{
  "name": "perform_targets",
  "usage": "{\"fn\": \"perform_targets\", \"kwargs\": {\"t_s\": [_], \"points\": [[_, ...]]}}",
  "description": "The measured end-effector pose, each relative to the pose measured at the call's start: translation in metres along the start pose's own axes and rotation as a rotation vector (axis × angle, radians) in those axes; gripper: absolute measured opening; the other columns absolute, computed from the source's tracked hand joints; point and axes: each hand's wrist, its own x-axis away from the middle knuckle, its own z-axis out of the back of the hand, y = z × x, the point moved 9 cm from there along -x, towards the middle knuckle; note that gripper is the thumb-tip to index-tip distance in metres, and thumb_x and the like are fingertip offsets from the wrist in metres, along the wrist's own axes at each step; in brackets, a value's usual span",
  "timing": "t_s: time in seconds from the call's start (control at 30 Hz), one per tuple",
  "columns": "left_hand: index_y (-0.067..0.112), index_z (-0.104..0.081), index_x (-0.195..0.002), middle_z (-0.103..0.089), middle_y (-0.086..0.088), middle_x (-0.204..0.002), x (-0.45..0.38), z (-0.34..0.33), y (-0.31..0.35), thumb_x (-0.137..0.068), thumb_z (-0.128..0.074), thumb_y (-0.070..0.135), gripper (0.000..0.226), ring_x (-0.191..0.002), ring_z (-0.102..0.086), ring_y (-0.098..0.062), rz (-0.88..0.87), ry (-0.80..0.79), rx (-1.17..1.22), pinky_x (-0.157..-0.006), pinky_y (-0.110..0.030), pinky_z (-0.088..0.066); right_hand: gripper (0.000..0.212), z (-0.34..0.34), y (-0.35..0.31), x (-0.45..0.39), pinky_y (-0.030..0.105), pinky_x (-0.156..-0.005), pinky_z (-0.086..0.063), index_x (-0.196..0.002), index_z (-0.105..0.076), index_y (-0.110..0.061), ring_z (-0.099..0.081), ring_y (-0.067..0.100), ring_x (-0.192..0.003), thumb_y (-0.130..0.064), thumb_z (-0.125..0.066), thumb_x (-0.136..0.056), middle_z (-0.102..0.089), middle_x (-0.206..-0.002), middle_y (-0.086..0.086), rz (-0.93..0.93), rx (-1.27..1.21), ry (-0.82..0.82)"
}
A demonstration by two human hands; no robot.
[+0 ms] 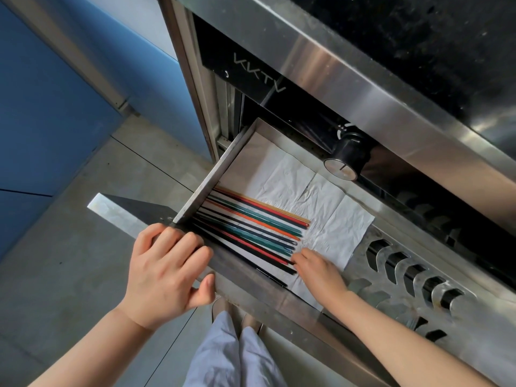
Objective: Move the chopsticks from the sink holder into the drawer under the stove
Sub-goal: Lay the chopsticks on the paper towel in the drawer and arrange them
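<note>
The steel drawer (206, 180) under the stove is pulled out. Several chopsticks (251, 227) in red, orange, green, dark and wood colours lie side by side in its left part, on white paper liner (321, 208). My left hand (164, 269) grips the drawer's front panel, fingers curled over its top edge and thumb under it. My right hand (318, 270) is inside the drawer, its fingertips touching the near ends of the chopsticks. The sink holder is out of view.
A black stove knob (347, 157) juts out above the drawer's back. A steel vent panel with slots (413, 277) lies to the right. The stove's steel front edge (363, 85) overhangs. Blue cabinet fronts (55, 107) and grey floor tiles are at left.
</note>
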Motion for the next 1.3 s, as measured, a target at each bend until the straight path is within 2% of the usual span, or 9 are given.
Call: {"fn": "perform_targets", "kwargs": {"t_s": [0.07,0.13,0.27,0.37,0.47,0.7,0.93,1.1,1.3], "points": [[0.01,-0.063,-0.066,-0.059,-0.008,-0.068,0.0,0.0,0.0,-0.088,-0.035,0.034,0.043,-0.058,-0.048,-0.031,-0.001,0.004,0.003,-0.072,-0.042,-0.036,0.027,0.002,-0.006,-0.002,0.029,-0.07,-0.05,-0.108,-0.063,-0.011,-0.063,0.023,-0.089,-0.002,-0.064,-0.083,-0.064,-0.099,0.007,0.035,0.003,-0.002],[0.01,-0.063,-0.066,-0.059,-0.008,-0.068,0.001,0.0,0.0,-0.088,-0.035,0.035,0.043,-0.058,-0.047,-0.031,0.003,0.008,0.008,-0.072,-0.041,-0.036,0.024,0.004,-0.008,-0.006,0.028,-0.074,-0.049,-0.11,-0.062,-0.013,-0.06,0.021,-0.094,-0.007,-0.061,-0.087,-0.063,-0.103,0.004,0.051,0.019,0.003],[0.01,-0.063,-0.066,-0.059,-0.008,-0.068,0.001,-0.001,0.0,-0.088,-0.036,0.035,0.043,-0.059,-0.047,-0.03,-0.001,0.009,0.006,-0.072,-0.042,-0.036,0.025,0.038,0.003,-0.022,0.023,-0.076,-0.054,-0.116,-0.06,-0.012,-0.059,0.014,-0.094,-0.015,-0.058,-0.091,-0.058,-0.109,0.002,-0.063,-0.105,0.224],[0.01,-0.064,-0.066,-0.06,-0.008,-0.069,0.001,-0.001,0.0,-0.087,-0.036,0.034,0.043,-0.058,-0.049,-0.031,0.0,0.009,0.012,-0.071,-0.041,-0.037,0.045,0.054,0.014,-0.042,0.027,-0.091,-0.052,-0.137,-0.041,-0.009,-0.054,0.016,-0.11,-0.015,-0.052,-0.093,-0.044,-0.13,0.006,-0.154,-0.129,0.265],[0.01,-0.063,-0.065,-0.06,-0.007,-0.069,0.0,0.0,0.0,-0.086,-0.036,0.034,0.042,-0.059,-0.048,-0.03,0.005,0.008,0.012,-0.07,-0.041,-0.037,0.053,0.056,0.012,-0.058,0.028,-0.103,-0.043,-0.143,-0.033,-0.007,-0.046,0.02,-0.122,-0.015,-0.051,-0.094,-0.038,-0.141,0.009,-0.163,-0.062,0.219],[0.01,-0.063,-0.064,-0.06,-0.007,-0.068,-0.001,0.001,0.0,-0.086,-0.036,0.034,0.042,-0.057,-0.048,-0.03,0.004,0.015,0.013,-0.07,-0.04,-0.037,0.043,0.051,0.006,-0.055,0.029,-0.096,-0.044,-0.133,-0.045,-0.016,-0.047,0.019,-0.111,-0.012,-0.054,-0.091,-0.049,-0.128,0.005,-0.161,0.018,0.194],[0.01,-0.063,-0.064,-0.06,-0.007,-0.069,0.0,0.0,0.0,-0.086,-0.036,0.034,0.042,-0.058,-0.047,-0.03,0.002,0.015,0.012,-0.07,-0.04,-0.037,0.051,0.048,0.007,-0.053,0.037,-0.09,-0.04,-0.135,-0.044,-0.022,-0.046,0.024,-0.107,-0.015,-0.058,-0.086,-0.053,-0.119,0.006,-0.193,0.109,0.134],[0.011,-0.063,-0.065,-0.06,-0.007,-0.07,0.0,0.0,0.0,-0.087,-0.035,0.034,0.043,-0.059,-0.048,-0.03,0.007,0.009,0.017,-0.072,-0.04,-0.038,0.053,0.041,0.002,-0.049,0.035,-0.092,-0.042,-0.14,-0.041,-0.019,-0.047,0.023,-0.105,-0.011,-0.052,-0.088,-0.05,-0.117,0.006,-0.171,0.039,0.121],[0.011,-0.063,-0.064,-0.06,-0.007,-0.069,0.0,0.0,0.0,-0.087,-0.034,0.034,0.044,-0.058,-0.049,-0.03,0.007,0.013,0.011,-0.073,-0.041,-0.037,0.055,0.042,0.006,-0.053,0.03,-0.095,-0.047,-0.14,-0.04,-0.018,-0.044,0.021,-0.11,-0.011,-0.057,-0.088,-0.046,-0.124,0.007,-0.135,-0.073,0.109]]}}
